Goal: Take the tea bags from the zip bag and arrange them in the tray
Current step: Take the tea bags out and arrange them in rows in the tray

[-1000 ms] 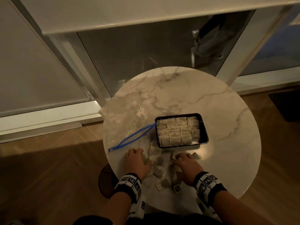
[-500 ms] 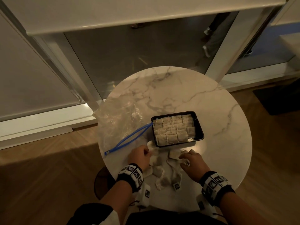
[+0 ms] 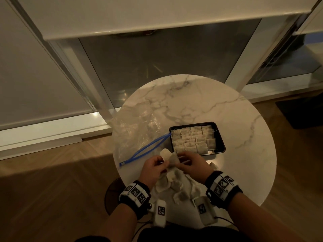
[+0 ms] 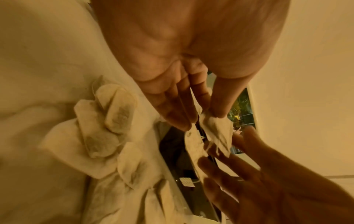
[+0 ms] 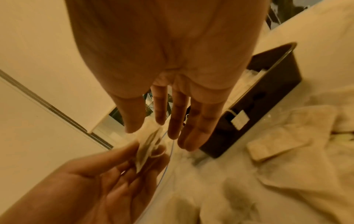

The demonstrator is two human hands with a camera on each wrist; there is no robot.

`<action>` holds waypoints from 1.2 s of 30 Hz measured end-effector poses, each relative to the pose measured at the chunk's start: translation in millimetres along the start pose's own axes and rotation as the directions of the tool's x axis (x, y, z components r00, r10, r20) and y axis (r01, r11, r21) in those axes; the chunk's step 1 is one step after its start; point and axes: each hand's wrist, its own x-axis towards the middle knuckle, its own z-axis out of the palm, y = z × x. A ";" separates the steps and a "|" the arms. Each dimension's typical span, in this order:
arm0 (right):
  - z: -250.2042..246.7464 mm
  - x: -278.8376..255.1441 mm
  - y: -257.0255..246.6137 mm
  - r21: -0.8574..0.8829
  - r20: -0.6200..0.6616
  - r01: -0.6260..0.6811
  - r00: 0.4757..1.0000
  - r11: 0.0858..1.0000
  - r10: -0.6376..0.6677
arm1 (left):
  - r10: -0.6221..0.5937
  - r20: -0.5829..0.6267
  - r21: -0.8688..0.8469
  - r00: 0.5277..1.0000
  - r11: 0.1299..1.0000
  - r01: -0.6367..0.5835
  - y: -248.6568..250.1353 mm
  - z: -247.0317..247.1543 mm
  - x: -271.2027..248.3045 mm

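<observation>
Dim warm light; wrist views blurred, distorted.

Both the left hand and right hand have lifted off the loose pile, now pinching tea bags together just before the tray.

Head: overhead; wrists: close, sharing tray.

Both hands, left and right, pinched tea bags above a loose pile on the tabletop; the tray lay just beyond, the zip bag to its left.
</observation>
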 end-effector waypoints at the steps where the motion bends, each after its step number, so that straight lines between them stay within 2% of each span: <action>1: 4.9 2.3 -4.4 0.051 0.016 0.007 1.000 0.999 -0.008 | 0.006 0.009 -0.025 1.000 1.000 -0.006 2.0 1.8 -1.6; 5: 15.6 1.1 -18.9 0.202 0.004 0.026 1.000 0.979 -0.027 | -0.008 0.026 -0.233 1.000 0.972 0.014 12.5 -0.9 -9.9; 7: 16.5 -1.1 -22.0 0.228 0.019 0.020 1.000 0.974 -0.025 | -0.062 0.011 -0.338 0.998 0.939 0.062 17.7 -5.2 -12.2; 9: 16.2 -3.3 -23.0 0.227 0.042 0.016 0.999 0.974 -0.026 | -0.102 -0.011 -0.365 0.995 0.927 0.091 19.3 -7.3 -12.2; 14: 10.7 -6.0 -20.3 0.283 0.026 -0.012 1.000 0.959 0.005 | -0.071 -0.070 -0.265 0.995 0.963 0.050 14.7 -8.7 -11.9; 17: 1.1 -3.3 -13.7 0.348 -0.068 -0.015 0.997 0.937 0.041 | -0.071 -0.158 -0.230 0.985 0.973 0.033 12.6 -14.5 -8.0; 20: -12.9 -1.4 -6.7 0.371 -0.211 0.006 0.974 0.929 0.078 | -0.020 -0.246 0.002 0.969 1.000 0.021 1.4 -24.4 0.0; 22: -24.7 -1.4 -1.2 0.374 -0.263 0.002 0.959 0.927 0.104 | 0.023 -0.269 0.189 0.963 0.982 0.029 -6.4 -29.8 1.5; 27: -53.2 -6.3 16.3 0.398 -0.322 -0.020 0.933 0.917 0.160 | 0.040 -0.286 0.369 0.957 0.927 0.072 -22.6 -29.8 5.6; 30: -68.3 -8.3 25.4 0.403 -0.357 -0.023 0.917 0.915 0.180 | 0.046 -0.315 0.387 0.948 0.918 0.084 -25.1 -25.4 7.0; 33: -82.1 -9.9 33.5 0.399 -0.404 -0.014 0.895 0.917 0.189 | 0.069 -0.402 0.364 0.913 0.927 0.090 -22.6 -15.5 7.5; 36: -93.5 -11.0 38.7 0.393 -0.427 0.006 0.887 0.920 0.177 | 0.189 -0.464 0.435 0.865 0.900 0.037 -20.2 -1.8 8.2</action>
